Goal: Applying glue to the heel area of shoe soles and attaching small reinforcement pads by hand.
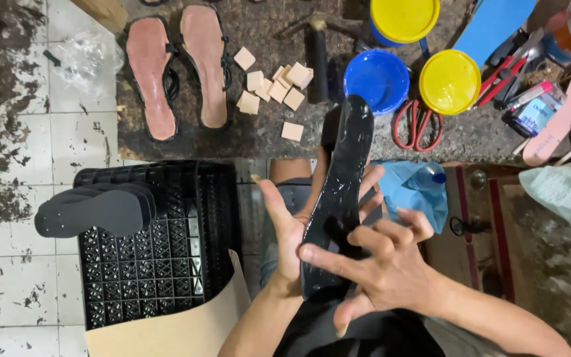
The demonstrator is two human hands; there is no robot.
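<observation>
Cluttered workbench (pixel 259 135), dark and glue-stained, fills the upper field above a white tiled floor. Landmark: the glossy black shoe sole (pixel 338 198), held at centre frame with its long axis running near-vertically, narrow end toward the bench, broad end toward the person's body. Left hand (pixel 285 228) lies just left of and behind the sole, palm open, fingers spread and extended along its back, supporting rather than clasping it. Right hand (pixel 381 264) sits at the sole's lower right, touching it; fingers are spread and bent, thumb pressed across the lower face, no full grip closed. Right hand is the nearer to the sole's upper surface. Left of the sole, a black plastic crate (pixel 160 238) carries a stack of dark soles (pixel 94 210). Above it, a pair of pink-lined sandals (pixel 180 69) and small tan squares (pixel 273 86). Above right, a blue tub (pixel 378 79), yellow lids (pixel 449 80) and red-handled scissors (pixel 418 125).
</observation>
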